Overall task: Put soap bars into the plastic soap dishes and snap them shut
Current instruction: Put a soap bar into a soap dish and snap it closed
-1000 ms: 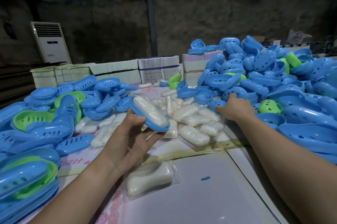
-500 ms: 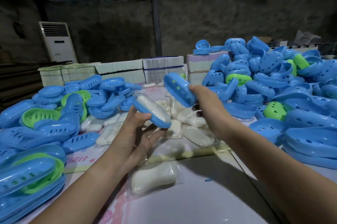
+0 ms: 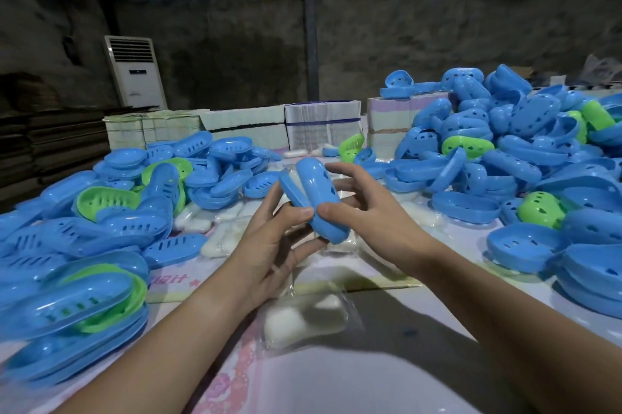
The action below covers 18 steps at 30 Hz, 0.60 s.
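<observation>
**Two dish halves met above the packing table**

Head view: dim concrete walls backed a pale table (image 3: 387, 363) heaped with blue and green plastic soap dish halves (image 3: 505, 157). Above its middle, the left hand (image 3: 269, 245) pinched a blue oval plastic soap dish base (image 3: 291, 189), white soap just visible inside it. The right hand (image 3: 377, 221) curled round a blue perforated plastic lid (image 3: 319, 198), which touched the base. A wrapped white soap bar (image 3: 299, 322) lay on the table below.

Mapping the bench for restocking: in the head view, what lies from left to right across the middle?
Left pile of dish halves → left hand → blue soap dish being closed → right hand → right pile of dish halves.
</observation>
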Available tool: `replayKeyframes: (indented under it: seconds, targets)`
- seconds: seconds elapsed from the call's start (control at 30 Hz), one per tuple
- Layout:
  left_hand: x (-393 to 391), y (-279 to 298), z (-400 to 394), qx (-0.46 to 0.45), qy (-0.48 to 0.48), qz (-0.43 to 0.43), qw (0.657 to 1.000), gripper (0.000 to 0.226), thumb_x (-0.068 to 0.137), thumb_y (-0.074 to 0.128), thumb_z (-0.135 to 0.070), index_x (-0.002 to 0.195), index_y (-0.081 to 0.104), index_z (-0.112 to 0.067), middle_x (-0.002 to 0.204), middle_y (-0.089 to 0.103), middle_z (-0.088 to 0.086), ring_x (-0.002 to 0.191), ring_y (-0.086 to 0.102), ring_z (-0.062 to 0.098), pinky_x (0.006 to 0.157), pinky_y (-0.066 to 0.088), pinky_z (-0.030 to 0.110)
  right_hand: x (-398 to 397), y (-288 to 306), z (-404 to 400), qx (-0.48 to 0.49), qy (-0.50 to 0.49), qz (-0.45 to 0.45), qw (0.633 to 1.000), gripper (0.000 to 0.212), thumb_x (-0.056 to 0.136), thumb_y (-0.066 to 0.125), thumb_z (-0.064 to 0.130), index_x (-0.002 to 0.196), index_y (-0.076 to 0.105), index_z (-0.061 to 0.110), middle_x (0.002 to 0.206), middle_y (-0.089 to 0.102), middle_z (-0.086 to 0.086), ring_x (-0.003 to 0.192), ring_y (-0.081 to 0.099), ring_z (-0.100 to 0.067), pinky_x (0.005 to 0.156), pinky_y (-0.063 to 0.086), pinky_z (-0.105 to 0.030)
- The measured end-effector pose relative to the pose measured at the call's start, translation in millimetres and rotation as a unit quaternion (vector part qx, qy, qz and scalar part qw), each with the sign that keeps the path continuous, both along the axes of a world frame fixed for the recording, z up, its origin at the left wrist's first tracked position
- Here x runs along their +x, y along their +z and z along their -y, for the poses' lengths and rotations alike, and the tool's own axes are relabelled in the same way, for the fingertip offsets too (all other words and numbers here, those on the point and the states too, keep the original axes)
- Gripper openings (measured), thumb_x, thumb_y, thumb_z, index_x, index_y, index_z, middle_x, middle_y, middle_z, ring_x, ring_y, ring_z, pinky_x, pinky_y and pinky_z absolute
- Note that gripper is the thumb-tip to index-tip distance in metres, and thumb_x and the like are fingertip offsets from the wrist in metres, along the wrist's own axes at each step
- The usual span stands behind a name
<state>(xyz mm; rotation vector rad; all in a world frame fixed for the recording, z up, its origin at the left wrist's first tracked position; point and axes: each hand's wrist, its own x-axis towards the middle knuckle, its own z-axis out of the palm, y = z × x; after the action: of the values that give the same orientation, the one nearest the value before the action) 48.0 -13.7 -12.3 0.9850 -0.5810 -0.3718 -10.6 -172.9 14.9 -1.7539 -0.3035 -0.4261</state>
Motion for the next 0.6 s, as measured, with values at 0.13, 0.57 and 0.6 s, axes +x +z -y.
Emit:
replayKeyframes:
  seconds: [0.13,0.57,0.6]
  targets:
    - [-2.1,0.8,0.0,0.019,-0.015,0.009,1.0,0.067,0.076,0.065,-0.008,0.14,0.056,-0.026,0.121,0.073,0.013,0.101,0.073,0.029,0.072,0.061,0.035,-1.8,1.2,-0.2,-0.004,-0.032,0.037,0.999,0.052,0.084,0.074,0.015,0.122,0.057,0.046,0.107,0.058,0.013,0.073,0.063,0.006,0.06,0.05,-0.01]
    - [3.7,-6.7,3.3,0.046,-0.096,-0.038,0.994,0.052,0.063,0.074,-0.02,0.115,0.076,-0.031,0.117,0.073,0.011,0.087,0.074,0.034,0.072,0.063,0.046,3.7,4.9,5.0,0.013,-0.014,-0.049,0.999,0.039,0.076,0.072,0.036,0.113,0.066,0.046,0.112,0.067,-0.008,0.088,0.07,-0.014,0.077,0.058,-0.028]
    - [5.1,-7.0,2.8,0.04,-0.093,-0.055,0.993,0.05,0.062,0.075,-0.019,0.112,0.078,-0.027,0.118,0.073,0.011,0.088,0.074,0.036,0.07,0.063,0.046,4.5,4.9,5.5,0.017,-0.008,-0.065,0.998,0.041,0.073,0.071,0.038,0.114,0.066,0.043,0.111,0.069,-0.008,0.09,0.071,-0.017,0.08,0.058,-0.034]
